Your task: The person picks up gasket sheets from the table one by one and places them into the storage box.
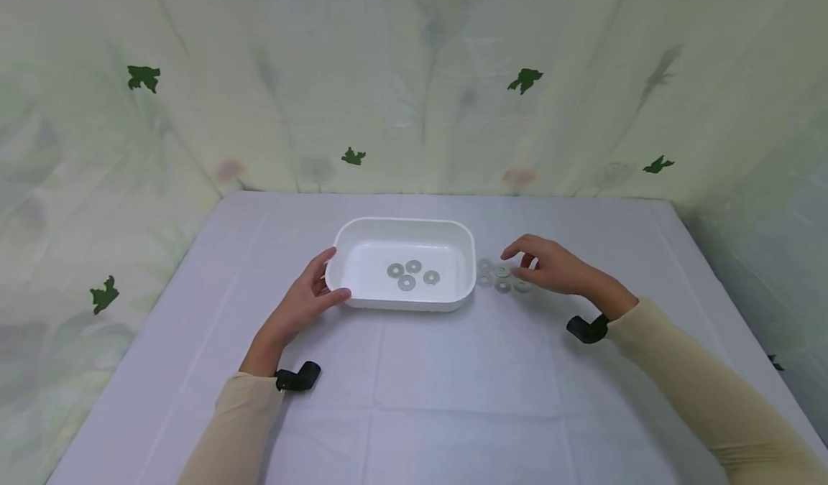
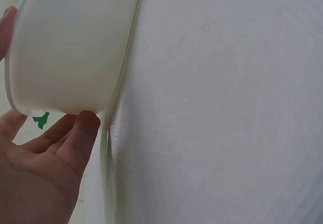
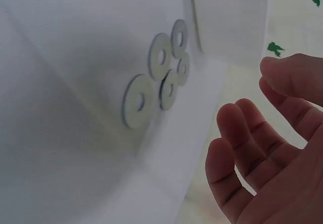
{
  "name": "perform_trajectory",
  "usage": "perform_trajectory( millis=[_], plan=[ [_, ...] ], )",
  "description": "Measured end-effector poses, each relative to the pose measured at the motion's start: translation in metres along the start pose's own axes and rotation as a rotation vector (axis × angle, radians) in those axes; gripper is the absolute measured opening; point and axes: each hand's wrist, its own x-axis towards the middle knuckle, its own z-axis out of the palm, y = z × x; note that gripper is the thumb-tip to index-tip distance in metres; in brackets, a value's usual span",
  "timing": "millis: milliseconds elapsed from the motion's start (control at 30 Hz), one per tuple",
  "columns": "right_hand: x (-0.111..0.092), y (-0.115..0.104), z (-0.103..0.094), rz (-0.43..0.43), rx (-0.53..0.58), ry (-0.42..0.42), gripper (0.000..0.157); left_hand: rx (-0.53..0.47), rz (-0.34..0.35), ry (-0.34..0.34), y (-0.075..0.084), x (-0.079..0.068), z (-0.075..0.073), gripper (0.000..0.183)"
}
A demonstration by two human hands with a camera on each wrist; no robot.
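A white rectangular tray with rounded corners (image 1: 414, 305) stands on the table, several flat metal washers (image 1: 406, 282) lying on its floor. My left hand (image 1: 304, 302) grips the tray's left end, thumb at the near corner and fingers along the side; the left wrist view shows fingertips against the tray's outer wall (image 2: 65, 57). Just right of the tray lies a loose group of more washers (image 1: 502, 286). Over that group hovers my right hand (image 1: 550, 266), its fingers loosely bent and nothing between them. In the right wrist view the washers (image 3: 139, 102) lie apart from the fingertips (image 3: 233, 120).
A pale cloth (image 1: 466, 391) with fold creases covers the table. Behind it and at the sides hangs a light curtain (image 1: 388, 75) with green leaf shapes. A black wrist camera (image 1: 299, 377) sits on the left wrist and another camera (image 1: 587, 329) on the right.
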Motion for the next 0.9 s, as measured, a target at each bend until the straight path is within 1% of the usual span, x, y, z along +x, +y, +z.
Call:
perform_trajectory(
  millis=[100,267,333,500,600,700,900],
  plan=[
    [-0.005,0.004,0.003,0.041,-0.056,-0.031,0.029,-0.011,0.006,-0.011,-0.002,0.000,0.000,0.093],
    [-0.010,0.009,0.009,0.168,-0.176,-0.090,0.028,-0.023,0.014,-0.018,-0.002,0.001,0.002,0.093],
    [-0.011,0.011,0.011,0.175,-0.199,-0.107,0.028,-0.025,0.014,-0.016,-0.003,0.001,0.002,0.093],
    [-0.010,0.019,0.017,0.144,-0.242,-0.113,0.024,-0.018,0.014,-0.012,-0.003,0.001,0.002,0.092],
    [-0.007,0.022,0.019,0.177,-0.246,-0.117,0.024,-0.018,0.012,-0.013,-0.003,0.001,0.002,0.092],
    [-0.003,0.024,0.018,0.208,-0.233,-0.138,0.025,-0.009,0.003,-0.009,-0.003,0.001,0.001,0.093],
    [0.005,0.029,0.015,0.233,-0.156,-0.171,0.020,0.010,-0.005,-0.002,-0.001,-0.001,-0.001,0.093]
  ],
)
